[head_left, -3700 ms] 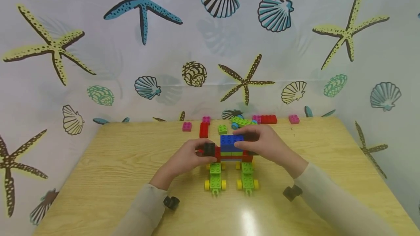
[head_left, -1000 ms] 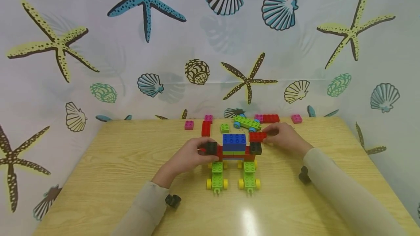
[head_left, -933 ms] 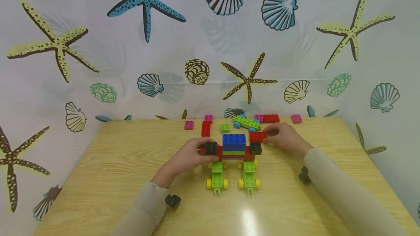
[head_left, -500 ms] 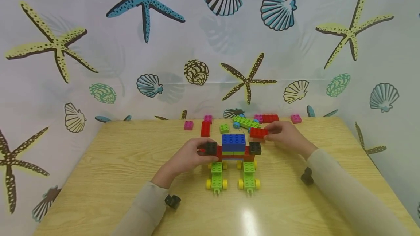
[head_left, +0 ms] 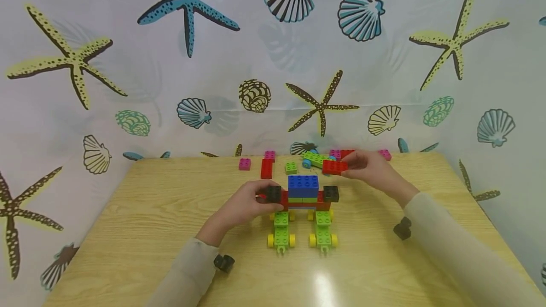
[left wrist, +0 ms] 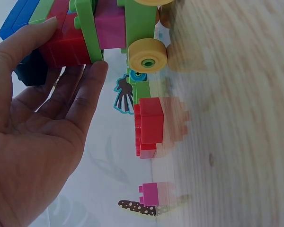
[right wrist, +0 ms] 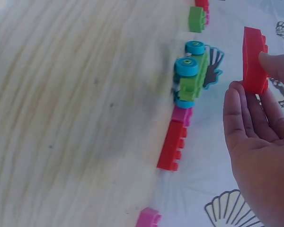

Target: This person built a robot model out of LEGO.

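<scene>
A toy-brick build stands on yellow-wheeled green bases [head_left: 281,235], with a blue brick [head_left: 303,185] on top. Black bricks stick out at both sides, the right black brick [head_left: 331,194] in full view. My left hand [head_left: 245,205] grips the build's left end; in the left wrist view its thumb and fingers lie around red bricks [left wrist: 68,45] and a dark brick. Behind and right of the blue brick, my right hand [head_left: 371,172] pinches a red brick [head_left: 334,167] by its right end. The right wrist view shows this red brick [right wrist: 253,61] raised above the table, between thumb and fingers.
Along the back of the wooden table [head_left: 170,231] lie pink bricks [head_left: 245,164], a long red brick [head_left: 266,168], a small green brick [head_left: 291,168] and a green car base [head_left: 314,158] with blue wheels. A patterned cloth [head_left: 226,75] hangs right behind them.
The right hand has left the build and now holds a red brick. Over the last second it has carried the brick away from the right black brick, farther back. The left hand stays put.
</scene>
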A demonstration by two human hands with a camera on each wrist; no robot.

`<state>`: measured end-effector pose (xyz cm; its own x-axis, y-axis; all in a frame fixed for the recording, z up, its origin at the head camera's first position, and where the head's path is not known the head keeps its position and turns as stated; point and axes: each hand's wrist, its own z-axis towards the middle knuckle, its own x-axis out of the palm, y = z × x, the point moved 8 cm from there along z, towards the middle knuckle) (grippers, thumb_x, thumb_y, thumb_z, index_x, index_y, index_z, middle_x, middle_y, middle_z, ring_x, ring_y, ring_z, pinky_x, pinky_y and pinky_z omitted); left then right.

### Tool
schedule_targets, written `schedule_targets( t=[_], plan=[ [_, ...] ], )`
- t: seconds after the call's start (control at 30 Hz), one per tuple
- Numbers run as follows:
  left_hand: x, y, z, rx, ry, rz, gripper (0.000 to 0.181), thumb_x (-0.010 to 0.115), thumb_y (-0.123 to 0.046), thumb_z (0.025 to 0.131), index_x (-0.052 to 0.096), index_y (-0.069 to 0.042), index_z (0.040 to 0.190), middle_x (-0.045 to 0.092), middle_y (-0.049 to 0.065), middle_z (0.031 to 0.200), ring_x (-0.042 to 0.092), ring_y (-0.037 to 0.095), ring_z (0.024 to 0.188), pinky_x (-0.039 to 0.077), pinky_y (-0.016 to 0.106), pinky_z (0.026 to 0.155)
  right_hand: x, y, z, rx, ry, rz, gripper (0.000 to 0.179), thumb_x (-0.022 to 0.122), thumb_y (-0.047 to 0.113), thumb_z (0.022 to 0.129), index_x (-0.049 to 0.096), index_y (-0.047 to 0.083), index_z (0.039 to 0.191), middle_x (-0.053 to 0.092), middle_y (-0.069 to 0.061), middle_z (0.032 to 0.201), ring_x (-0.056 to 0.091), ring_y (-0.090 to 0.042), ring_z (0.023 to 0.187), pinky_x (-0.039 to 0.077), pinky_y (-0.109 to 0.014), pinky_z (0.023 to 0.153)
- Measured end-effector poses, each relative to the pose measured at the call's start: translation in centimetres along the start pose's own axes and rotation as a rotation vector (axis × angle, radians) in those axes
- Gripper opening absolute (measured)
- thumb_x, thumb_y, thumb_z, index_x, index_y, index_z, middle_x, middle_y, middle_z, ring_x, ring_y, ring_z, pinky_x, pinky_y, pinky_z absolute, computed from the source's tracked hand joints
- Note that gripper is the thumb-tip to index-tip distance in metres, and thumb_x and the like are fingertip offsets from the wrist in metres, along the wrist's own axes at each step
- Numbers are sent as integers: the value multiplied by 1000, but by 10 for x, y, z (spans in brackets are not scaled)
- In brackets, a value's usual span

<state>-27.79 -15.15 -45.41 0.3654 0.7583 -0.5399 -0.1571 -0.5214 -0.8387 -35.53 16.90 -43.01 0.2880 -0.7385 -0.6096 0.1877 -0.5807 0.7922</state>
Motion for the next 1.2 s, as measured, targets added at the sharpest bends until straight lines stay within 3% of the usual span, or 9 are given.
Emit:
schedule_targets(
  t=[0.17,0.4,0.7,0.93,1.2],
  plan=[
    [0,-2,0,18,1,-1,43,86,-25,100,72,-17,140,74,9,139,70,31,128,61,55,115,-4,16,-7,-11,8,-12,47,81,31,104,72,13,147,74,-14,147,71,-36,135,62,-53,115],
    [0,-2,-1,27,4,-3,43,86,-25,100,71,-16,140,75,9,138,70,31,126,62,55,114,-6,35,-14,-52,9,-5,45,82,29,104,74,11,144,76,-15,145,73,-35,130,64,-51,111],
    [0,-2,0,15,4,-4,44,86,-25,100,72,-17,140,74,9,140,70,32,130,60,56,116,-8,58,-27,-80,32,83,41,82,25,104,73,9,141,78,-14,138,76,-30,124,66,-41,106],
    [0,-3,0,18,9,-8,44,86,-24,100,71,-16,141,74,10,140,70,32,129,61,56,115,-5,80,-39,-119,50,120,41,83,24,103,74,10,141,79,-12,137,77,-27,122,65,-27,100],
    [1,-3,-1,20,8,-3,43,86,-24,100,71,-16,140,74,9,139,70,32,129,61,56,115,1,89,-46,-142,67,131,42,82,21,104,73,8,142,77,-13,139,76,-29,124,65,-25,99]
  ],
)
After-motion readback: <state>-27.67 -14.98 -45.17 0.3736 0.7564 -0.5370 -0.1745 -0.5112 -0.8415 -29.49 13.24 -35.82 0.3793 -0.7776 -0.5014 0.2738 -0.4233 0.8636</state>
